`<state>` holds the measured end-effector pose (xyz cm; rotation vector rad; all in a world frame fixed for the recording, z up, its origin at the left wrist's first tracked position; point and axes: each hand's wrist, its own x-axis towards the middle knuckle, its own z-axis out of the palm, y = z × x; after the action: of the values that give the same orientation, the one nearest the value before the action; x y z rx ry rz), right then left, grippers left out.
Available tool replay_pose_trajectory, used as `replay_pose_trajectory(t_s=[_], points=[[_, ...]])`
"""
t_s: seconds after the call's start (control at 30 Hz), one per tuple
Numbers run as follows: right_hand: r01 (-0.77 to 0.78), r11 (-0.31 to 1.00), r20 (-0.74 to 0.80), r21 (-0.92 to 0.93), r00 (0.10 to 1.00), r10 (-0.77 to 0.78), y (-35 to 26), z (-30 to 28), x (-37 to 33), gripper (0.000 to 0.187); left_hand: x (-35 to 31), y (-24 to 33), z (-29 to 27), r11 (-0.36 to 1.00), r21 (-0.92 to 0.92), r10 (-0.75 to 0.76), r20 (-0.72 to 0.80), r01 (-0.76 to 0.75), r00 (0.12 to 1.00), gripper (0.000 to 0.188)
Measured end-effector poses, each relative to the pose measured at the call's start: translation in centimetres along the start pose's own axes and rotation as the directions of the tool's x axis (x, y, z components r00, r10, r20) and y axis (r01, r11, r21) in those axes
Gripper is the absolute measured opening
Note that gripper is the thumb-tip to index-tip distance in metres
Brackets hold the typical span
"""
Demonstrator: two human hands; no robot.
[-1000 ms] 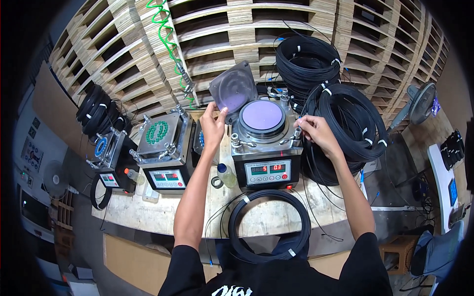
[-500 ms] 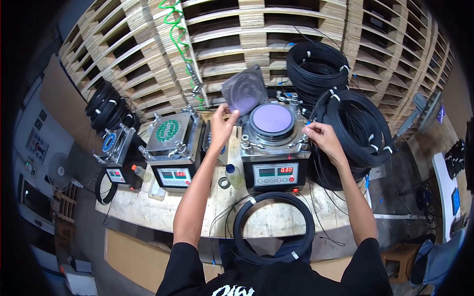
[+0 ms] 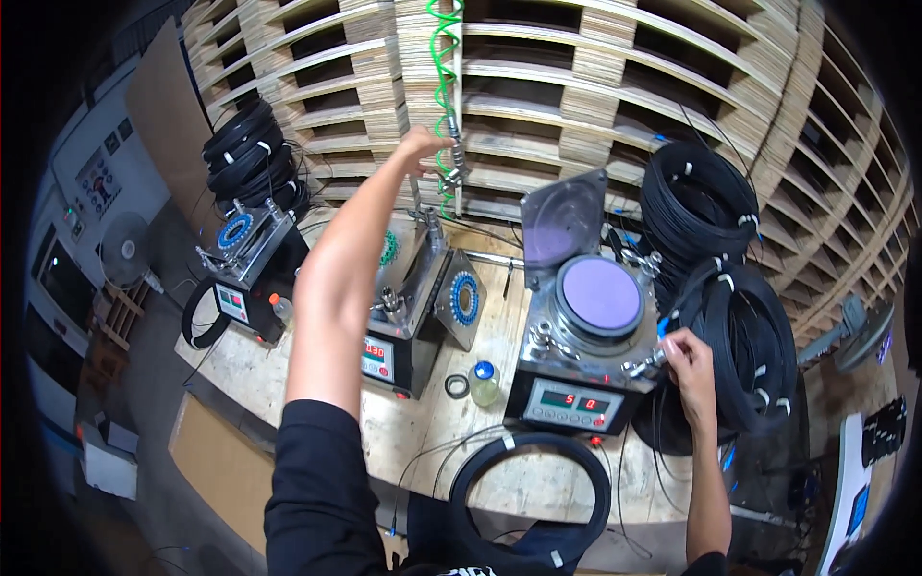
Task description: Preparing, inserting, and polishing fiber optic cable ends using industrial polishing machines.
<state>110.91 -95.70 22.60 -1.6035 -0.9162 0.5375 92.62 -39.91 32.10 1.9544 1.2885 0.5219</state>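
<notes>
My left hand (image 3: 423, 150) is raised far forward, fingers apart, at a metal air nozzle (image 3: 456, 163) hanging from a green coiled hose (image 3: 441, 58). Its fingertips reach the nozzle without visibly closing round it. My right hand (image 3: 691, 370) is closed in a pinch beside the front right clamp (image 3: 642, 364) of a polishing machine (image 3: 567, 403); what it holds is too small to make out. A round purple pad (image 3: 602, 294) lies on top of that machine. Behind the pad a square, see-through plate (image 3: 565, 216) stands tilted up.
A coil of black cable (image 3: 464, 480) lies at the table's front edge. More cable coils (image 3: 696, 206) are stacked at right. Another polishing machine (image 3: 408, 355), partly behind my left arm, has a plate with a blue ring (image 3: 463, 298) leaning on it. A blue-capped bottle (image 3: 485, 386) stands between the machines.
My left hand has left the see-through plate and moved up and left to the air nozzle. The right hand remains by the front right clamp. The view has turned left, and the machine's display has changed.
</notes>
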Motion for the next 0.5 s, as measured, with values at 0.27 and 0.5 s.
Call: replay_pose_trajectory(t_s=[0.27, 0.5], points=[[0.029, 0.992, 0.008, 0.124, 1.0, -0.03, 1.3, 0.7, 0.9, 0.022, 13.1, -6.1, 7.1, 0.989, -0.146, -0.076, -0.321, 0.03, 0.944, 0.093], [0.034, 0.987, -0.074, 0.16, 0.997, -0.022, 1.5, -0.3, 0.2, 0.02, 10.0, -2.1, 11.9, 0.977, -0.203, -0.02, -0.371, -0.06, 0.928, 0.054]])
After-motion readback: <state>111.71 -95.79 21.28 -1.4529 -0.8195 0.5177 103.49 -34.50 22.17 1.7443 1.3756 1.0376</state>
